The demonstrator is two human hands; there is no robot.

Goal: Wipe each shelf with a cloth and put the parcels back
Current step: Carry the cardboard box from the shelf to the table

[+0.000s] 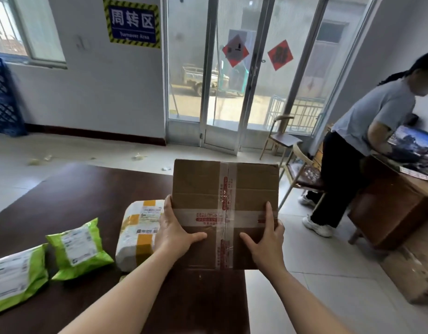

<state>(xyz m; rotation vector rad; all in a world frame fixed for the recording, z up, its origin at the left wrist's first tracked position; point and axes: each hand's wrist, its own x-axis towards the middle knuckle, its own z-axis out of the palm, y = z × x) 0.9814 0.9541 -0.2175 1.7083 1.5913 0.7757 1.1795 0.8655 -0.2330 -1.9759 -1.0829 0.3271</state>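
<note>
As hands (pixel 174 235) (pixel 266 239) grip box (pixel 200 182), it seems lifted.

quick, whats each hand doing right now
left hand: holds the cardboard box at its left edge, thumb on top.
right hand: holds the same box at its right edge.
</note>
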